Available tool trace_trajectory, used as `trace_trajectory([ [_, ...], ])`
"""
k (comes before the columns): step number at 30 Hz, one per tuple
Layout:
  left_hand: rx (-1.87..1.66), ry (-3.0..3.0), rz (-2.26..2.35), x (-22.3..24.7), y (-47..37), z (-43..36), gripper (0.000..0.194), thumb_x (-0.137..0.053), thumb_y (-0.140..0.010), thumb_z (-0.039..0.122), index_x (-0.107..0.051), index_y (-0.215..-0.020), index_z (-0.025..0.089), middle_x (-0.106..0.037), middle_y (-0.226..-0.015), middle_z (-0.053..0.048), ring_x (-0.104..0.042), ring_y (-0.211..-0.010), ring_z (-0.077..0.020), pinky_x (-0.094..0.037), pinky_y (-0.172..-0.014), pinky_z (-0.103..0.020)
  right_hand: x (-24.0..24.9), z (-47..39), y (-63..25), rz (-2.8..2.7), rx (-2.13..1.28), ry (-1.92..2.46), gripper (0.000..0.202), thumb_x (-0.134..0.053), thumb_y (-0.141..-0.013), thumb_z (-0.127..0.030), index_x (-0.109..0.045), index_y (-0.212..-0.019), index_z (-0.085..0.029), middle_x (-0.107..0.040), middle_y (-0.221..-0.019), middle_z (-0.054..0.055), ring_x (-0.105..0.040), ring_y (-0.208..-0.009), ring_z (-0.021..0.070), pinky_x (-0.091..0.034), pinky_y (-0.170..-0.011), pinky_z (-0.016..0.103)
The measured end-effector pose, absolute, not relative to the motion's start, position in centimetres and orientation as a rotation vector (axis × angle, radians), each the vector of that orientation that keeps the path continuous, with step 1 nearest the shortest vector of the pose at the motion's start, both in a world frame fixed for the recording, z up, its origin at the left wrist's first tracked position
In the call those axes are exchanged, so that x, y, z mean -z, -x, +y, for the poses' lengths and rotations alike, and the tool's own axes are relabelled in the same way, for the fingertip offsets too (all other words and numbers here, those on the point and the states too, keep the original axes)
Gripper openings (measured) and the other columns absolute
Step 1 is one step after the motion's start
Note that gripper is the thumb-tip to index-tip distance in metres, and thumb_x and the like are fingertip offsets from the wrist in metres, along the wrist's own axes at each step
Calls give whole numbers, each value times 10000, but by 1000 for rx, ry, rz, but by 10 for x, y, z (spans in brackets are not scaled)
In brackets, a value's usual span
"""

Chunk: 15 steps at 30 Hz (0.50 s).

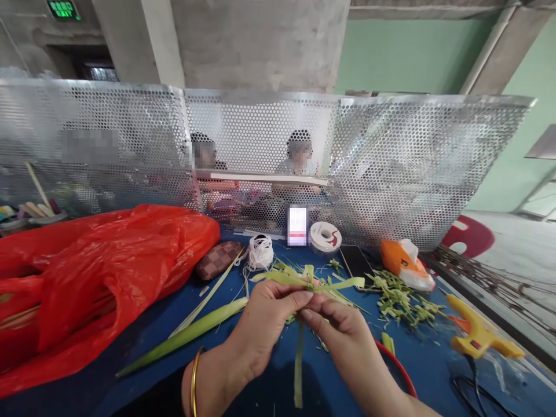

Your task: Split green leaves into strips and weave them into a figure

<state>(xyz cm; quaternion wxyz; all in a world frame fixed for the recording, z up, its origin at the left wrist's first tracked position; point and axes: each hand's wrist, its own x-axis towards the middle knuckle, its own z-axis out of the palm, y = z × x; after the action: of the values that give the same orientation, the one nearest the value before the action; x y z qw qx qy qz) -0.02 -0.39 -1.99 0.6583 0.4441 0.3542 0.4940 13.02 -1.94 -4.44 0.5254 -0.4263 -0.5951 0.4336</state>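
Both my hands meet over the middle of a blue table, gripping green leaf strips point(343, 284). My left hand point(271, 313) wears a gold bangle at the wrist and pinches the strips between thumb and fingers. From the right, my right hand point(341, 327) pinches the same piece close to its small knotted centre. Strips stick out to the left, right and upward, and one long strip point(298, 365) hangs down below the hands. A long pointed green leaf point(186, 339) lies to the left of my left hand.
Left lie a red plastic bag point(108, 284) and checkered pouch point(217, 260). White string point(260, 253), a ribbon spool point(325, 236) and a phone point(357, 263) stand behind. Leaf scraps point(403, 301), tissues point(406, 263) and a yellow glue gun point(478, 333) are right. People sit beyond a perforated screen point(260, 133).
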Motion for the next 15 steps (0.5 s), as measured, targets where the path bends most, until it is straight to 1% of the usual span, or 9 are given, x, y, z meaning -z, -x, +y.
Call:
trace_trajectory([
  [3, -1130, -1040, 824, 19, 1, -4, 101, -760, -677, 253, -794, -731, 175, -752, -750, -63, -671, -830, -209, -480, -860, -317, 46, -22, -131, -1464, -1022, 1001, 205, -659, -805, -320, -674, -649, -187, -656, -755, 32, -575, -764, 193, -473, -752, 303],
  [7, -1134, -1048, 846, 21, 1, -5, 145, -783, -663, 307, -792, -709, 170, -746, -731, -66, -664, -849, -222, -473, -851, -322, 45, -22, -132, -1527, -984, 984, 242, -643, -820, -304, -635, -611, -182, -593, -685, 12, -532, -715, 173, -458, -714, 284],
  [11, -1172, -983, 831, 20, 0, -6, 120, -796, -633, 252, -791, -727, 179, -744, -739, -47, -659, -828, -196, -468, -838, -292, 44, -22, -133, -1570, -953, 958, 249, -636, -826, -287, -613, -600, -185, -577, -669, 5, -505, -673, 160, -449, -681, 275],
  [15, -1160, -917, 841, 20, 0, -6, 113, -802, -593, 206, -781, -697, 168, -728, -700, -38, -646, -724, -168, -480, -769, -281, 45, -23, -132, -1566, -954, 970, 252, -637, -826, -281, -607, -594, -186, -594, -704, 11, -521, -704, 168, -453, -717, 288],
])
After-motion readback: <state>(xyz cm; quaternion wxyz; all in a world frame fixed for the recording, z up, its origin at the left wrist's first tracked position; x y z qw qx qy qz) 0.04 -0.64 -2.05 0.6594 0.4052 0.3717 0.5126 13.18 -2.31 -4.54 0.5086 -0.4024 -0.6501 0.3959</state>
